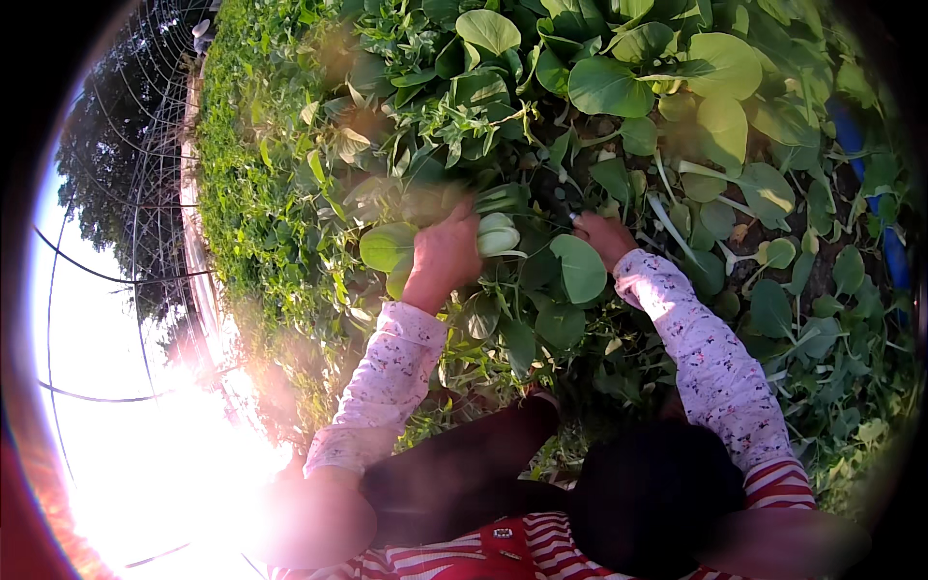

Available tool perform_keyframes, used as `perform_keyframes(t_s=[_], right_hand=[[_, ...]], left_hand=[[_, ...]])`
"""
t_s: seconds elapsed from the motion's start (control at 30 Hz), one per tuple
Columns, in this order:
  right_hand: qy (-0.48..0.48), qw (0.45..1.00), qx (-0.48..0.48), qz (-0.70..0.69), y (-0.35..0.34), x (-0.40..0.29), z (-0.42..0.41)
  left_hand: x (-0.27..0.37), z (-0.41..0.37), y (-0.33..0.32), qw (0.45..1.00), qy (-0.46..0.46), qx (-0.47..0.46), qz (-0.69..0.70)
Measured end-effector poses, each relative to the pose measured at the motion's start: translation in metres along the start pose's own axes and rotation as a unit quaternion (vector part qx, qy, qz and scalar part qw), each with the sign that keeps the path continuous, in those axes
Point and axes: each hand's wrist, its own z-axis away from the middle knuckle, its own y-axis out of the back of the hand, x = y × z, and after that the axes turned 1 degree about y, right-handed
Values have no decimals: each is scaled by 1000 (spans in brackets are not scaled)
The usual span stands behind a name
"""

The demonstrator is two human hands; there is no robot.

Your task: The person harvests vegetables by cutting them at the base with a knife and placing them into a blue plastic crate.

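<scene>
My left hand (445, 255) is closed around a head of bok choy (497, 236). The pale green stalk base points right, and broad leaves spread out on the left of my fist. To the right, my right hand (606, 238) is low among the plants, fingers curled towards the dark soil. A small pale spot shows at its fingertips; whether that is a tool or a nail I cannot tell. A large round leaf (580, 268) hangs just left of my right wrist.
More bok choy (612, 87) grows ahead. Cut leaves and stalks (674, 225) lie on the soil to the right, near a blue hose or pipe (895, 257). Dense weeds (268, 217) fill the left, beside a wire-and-hoop frame (145, 196). A person in a pale hat (201, 30) is far off.
</scene>
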Motion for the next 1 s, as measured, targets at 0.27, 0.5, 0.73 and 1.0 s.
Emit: perform_keyframes(t_s=[0.27, 0.5, 0.73, 1.0], right_hand=[[25, 861, 228, -454, 76, -14, 56], [231, 793, 38, -563, 97, -86, 63], [297, 859, 271, -317, 138, -83, 94], [371, 796, 122, -462, 106, -128, 122]], left_hand=[[9, 40, 56, 963, -48, 35, 264], [17, 60, 83, 873, -67, -32, 482], [17, 70, 124, 708, -15, -30, 705], [55, 54, 97, 685, -242, 10, 687]])
